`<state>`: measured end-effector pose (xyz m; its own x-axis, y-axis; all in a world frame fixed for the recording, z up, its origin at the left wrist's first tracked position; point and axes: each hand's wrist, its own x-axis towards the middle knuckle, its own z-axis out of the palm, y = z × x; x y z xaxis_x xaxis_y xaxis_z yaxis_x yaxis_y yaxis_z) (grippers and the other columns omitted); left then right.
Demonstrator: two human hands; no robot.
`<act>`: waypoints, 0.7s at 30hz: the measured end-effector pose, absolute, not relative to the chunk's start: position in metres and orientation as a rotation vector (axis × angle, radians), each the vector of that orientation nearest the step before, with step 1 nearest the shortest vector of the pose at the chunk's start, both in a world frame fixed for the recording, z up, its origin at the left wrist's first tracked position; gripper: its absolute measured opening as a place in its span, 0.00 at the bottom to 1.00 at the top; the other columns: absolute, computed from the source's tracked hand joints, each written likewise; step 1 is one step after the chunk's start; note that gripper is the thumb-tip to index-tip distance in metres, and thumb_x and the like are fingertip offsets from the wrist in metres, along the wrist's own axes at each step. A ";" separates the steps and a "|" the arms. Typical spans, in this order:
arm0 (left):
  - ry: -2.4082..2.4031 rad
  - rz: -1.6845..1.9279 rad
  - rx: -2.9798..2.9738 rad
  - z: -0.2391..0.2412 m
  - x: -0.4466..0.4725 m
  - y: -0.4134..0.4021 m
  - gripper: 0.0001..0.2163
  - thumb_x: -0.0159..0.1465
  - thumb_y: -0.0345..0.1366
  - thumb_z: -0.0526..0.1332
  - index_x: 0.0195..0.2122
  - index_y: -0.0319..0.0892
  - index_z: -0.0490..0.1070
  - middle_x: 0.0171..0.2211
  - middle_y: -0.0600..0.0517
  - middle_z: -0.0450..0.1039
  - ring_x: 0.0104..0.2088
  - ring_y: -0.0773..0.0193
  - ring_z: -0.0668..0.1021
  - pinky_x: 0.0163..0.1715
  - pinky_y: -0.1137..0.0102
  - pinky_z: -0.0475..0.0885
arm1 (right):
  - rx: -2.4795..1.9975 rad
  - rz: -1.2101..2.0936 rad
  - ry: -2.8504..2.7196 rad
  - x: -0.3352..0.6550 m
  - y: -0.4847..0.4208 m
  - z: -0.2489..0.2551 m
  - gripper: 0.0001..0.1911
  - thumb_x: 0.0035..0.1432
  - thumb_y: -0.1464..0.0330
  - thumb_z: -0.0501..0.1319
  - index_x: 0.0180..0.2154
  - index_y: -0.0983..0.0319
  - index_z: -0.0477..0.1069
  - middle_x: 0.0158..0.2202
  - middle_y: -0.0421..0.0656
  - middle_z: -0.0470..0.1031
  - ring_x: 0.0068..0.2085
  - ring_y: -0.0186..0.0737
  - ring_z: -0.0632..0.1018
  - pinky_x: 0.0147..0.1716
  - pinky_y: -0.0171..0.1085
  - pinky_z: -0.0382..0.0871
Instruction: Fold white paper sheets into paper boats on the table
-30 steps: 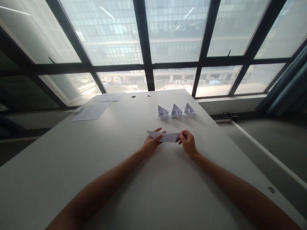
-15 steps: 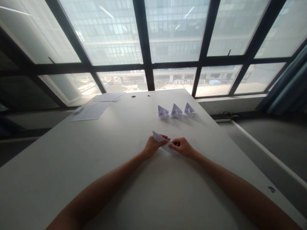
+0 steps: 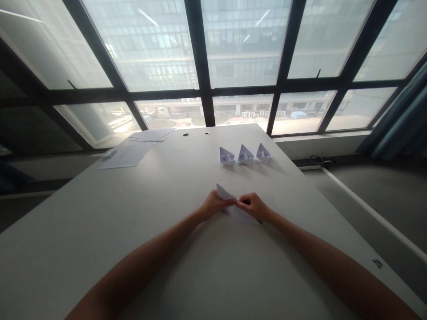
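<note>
A folded sheet of white paper (image 3: 245,216) is held just above the white table, one pointed corner rising at the upper left and another reaching down to the right. My left hand (image 3: 215,204) is closed on its left part, thumb lying across the front. My right hand (image 3: 254,206) pinches the paper near its middle, fingertips close to my left thumb. Beyond my hands, three folded paper boats stand in a row: a left boat (image 3: 227,157), a middle boat (image 3: 246,155) and a right boat (image 3: 264,154).
Loose white sheets (image 3: 128,155) lie at the table's far left, some overlapping. Two small round holes (image 3: 186,134) pierce the far end of the table (image 3: 160,266). A dark mark (image 3: 377,264) shows near the right edge. Large windows stand behind, with a blue curtain (image 3: 393,115) at right.
The paper has shifted slightly right, and more of it now shows below my hands, its lower corner reaching under my right wrist. My left hand has moved a little right, closer to my right fingertips.
</note>
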<state>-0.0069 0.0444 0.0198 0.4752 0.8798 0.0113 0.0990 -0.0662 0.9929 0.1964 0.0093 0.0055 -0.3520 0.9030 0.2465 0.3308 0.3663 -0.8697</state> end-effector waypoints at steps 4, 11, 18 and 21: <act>0.900 0.794 1.460 0.020 -0.007 0.043 0.18 0.49 0.43 0.74 0.35 0.34 0.80 0.33 0.45 0.80 0.32 0.59 0.80 0.35 0.66 0.74 | -1.047 1.013 -1.892 0.197 0.007 0.009 0.19 0.58 0.60 0.58 0.19 0.62 0.59 0.20 0.34 0.54 0.24 0.30 0.58 0.23 0.32 0.50; 0.900 0.926 1.096 0.016 -0.006 0.050 0.18 0.51 0.45 0.74 0.34 0.34 0.79 0.31 0.44 0.80 0.26 0.65 0.77 0.27 0.73 0.70 | -1.020 1.105 -1.932 0.201 0.007 0.012 0.18 0.55 0.63 0.59 0.18 0.62 0.58 0.20 0.34 0.52 0.23 0.29 0.56 0.22 0.32 0.48; 0.856 0.969 0.974 0.015 -0.007 0.054 0.24 0.54 0.53 0.70 0.41 0.36 0.78 0.35 0.43 0.80 0.32 0.63 0.79 0.32 0.72 0.73 | -1.049 1.107 -1.848 0.201 0.005 0.006 0.17 0.56 0.63 0.60 0.19 0.63 0.62 0.20 0.34 0.54 0.23 0.29 0.58 0.22 0.32 0.49; 0.889 0.819 1.276 0.017 -0.006 0.049 0.22 0.54 0.52 0.70 0.37 0.35 0.79 0.31 0.45 0.79 0.29 0.64 0.77 0.28 0.73 0.71 | -1.084 1.043 -1.752 0.200 0.005 0.003 0.20 0.57 0.60 0.59 0.19 0.62 0.60 0.19 0.34 0.53 0.23 0.29 0.57 0.22 0.32 0.48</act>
